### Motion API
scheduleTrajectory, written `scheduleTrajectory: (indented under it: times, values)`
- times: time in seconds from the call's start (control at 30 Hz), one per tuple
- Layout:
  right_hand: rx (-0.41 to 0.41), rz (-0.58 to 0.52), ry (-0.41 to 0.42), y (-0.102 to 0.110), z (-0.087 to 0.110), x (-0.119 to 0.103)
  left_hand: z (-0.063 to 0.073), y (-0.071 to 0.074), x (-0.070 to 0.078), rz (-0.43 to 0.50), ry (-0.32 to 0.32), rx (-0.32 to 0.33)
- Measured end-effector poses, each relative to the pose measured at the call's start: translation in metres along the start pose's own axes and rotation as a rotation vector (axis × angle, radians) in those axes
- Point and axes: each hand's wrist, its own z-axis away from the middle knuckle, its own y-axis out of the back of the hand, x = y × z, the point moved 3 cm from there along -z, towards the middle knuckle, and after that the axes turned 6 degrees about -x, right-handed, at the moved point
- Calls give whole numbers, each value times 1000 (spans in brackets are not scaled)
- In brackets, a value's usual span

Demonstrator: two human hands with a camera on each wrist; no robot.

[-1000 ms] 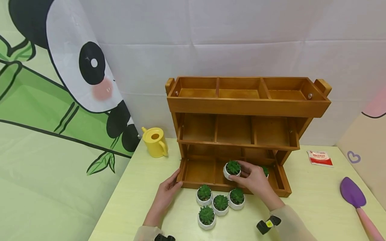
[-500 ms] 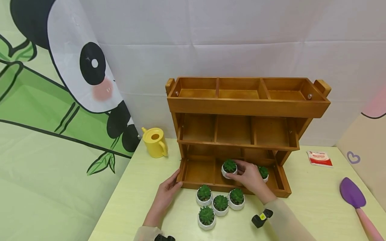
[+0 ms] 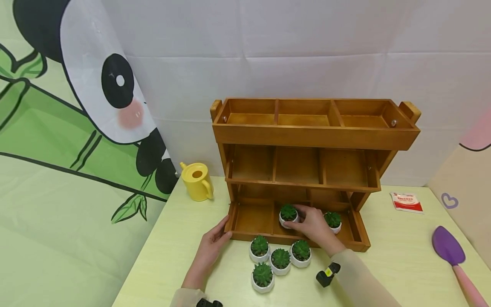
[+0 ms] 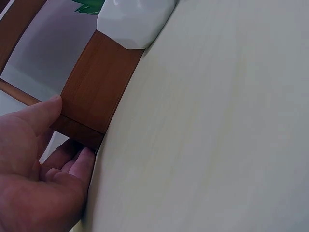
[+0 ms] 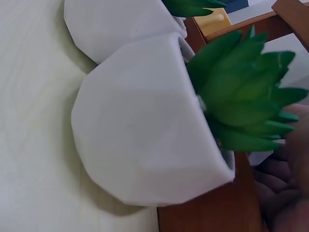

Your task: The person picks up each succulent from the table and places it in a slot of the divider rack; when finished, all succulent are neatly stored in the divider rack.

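Right hand (image 3: 313,225) pinches pot (image 3: 284,223) from 4 o'clock, left hand (image 3: 212,241) grips shelf (image 3: 316,136); likely light, rigid, slick, so hold below leaves (image 3: 288,211).

Left hand (image 3: 210,246) gripping, fingers (image 4: 83,164) curled, right hand (image 3: 315,226) pinching

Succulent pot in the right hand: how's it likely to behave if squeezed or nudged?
The succulent pot in the right hand is probably stiff, its white wall looking hard. That smooth-looking wall may be slippery. Being squat, it would likely slide before tipping.
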Motion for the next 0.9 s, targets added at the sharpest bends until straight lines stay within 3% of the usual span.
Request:
scheduleTrajectory:
  times: [0.9]
  values:
    - [-36, 115, -31, -6, -2, -8, 0, 0, 0, 1, -5, -4]
